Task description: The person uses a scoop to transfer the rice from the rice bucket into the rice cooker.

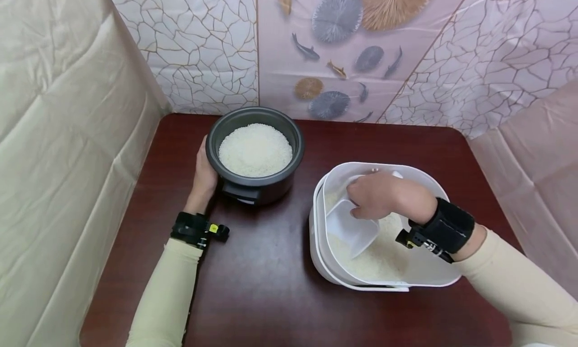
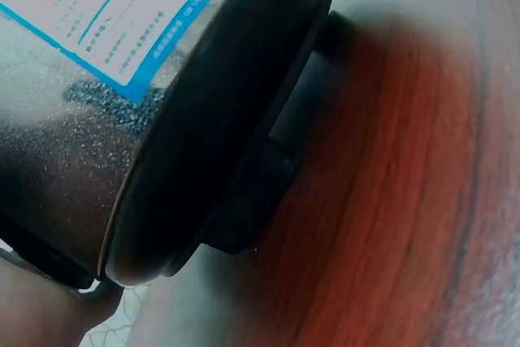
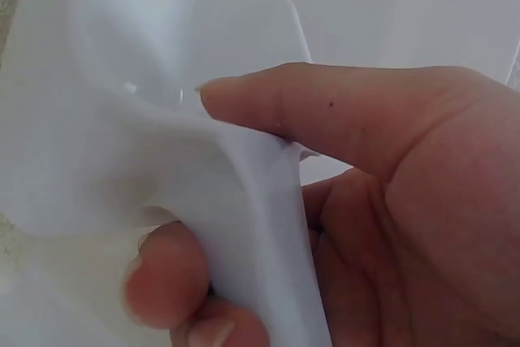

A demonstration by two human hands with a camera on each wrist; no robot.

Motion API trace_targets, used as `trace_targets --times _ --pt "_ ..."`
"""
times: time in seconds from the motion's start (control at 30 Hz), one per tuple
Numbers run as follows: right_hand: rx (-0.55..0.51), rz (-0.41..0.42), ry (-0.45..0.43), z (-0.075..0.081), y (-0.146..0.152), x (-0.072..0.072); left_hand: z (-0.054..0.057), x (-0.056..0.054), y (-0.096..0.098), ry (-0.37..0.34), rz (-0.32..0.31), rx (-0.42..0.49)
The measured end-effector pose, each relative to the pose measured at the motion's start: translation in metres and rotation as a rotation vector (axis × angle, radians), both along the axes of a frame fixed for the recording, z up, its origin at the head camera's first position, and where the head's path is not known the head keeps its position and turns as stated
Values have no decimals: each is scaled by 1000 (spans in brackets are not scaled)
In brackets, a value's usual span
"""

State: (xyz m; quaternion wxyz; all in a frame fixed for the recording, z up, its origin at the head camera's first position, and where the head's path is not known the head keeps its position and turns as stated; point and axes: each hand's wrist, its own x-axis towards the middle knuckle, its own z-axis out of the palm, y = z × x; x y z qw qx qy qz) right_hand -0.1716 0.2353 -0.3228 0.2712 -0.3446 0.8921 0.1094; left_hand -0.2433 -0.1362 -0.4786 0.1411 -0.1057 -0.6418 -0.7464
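A dark rice cooker pot (image 1: 280,184), filled with white rice (image 1: 255,150), stands toward the back left of the table. My left hand (image 1: 205,167) holds it at its left side, fingers up by the rim. The left wrist view shows its speckled wall with a blue-and-white label (image 2: 122,18). In my right hand (image 1: 379,194) is a white scoop (image 1: 353,229), gripped by its handle, inside a white rice bin (image 1: 426,274). Thumb and curled fingers wrap the scoop handle (image 3: 268,233) in the right wrist view. Loose rice (image 1: 384,251) covers the bin's floor.
The dark red-brown table (image 1: 253,287) carries the cooker pot and the bin, with a gap between them. A white bail handle (image 1: 361,288) lies along the bin's near side. Patterned sheeting (image 1: 207,51) hangs at the back, and plain cloth (image 1: 67,151) drapes the left side.
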Motion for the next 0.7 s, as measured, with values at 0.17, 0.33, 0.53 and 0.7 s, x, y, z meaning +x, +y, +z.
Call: trace_targets --times 0.17,0.33,0.53,0.7 --pt "-3 -4 -4 1 -1 1 -2 2 1 -30 12 10" --pt "-16 -2 -12 -1 0 2 -6 3 0 -46 34 -13" --pt "-28 12 25 -2 2 1 -5 -2 0 -40 47 -47" --pt "-38 17 29 0 4 2 -5 -3 1 -56 65 -20"
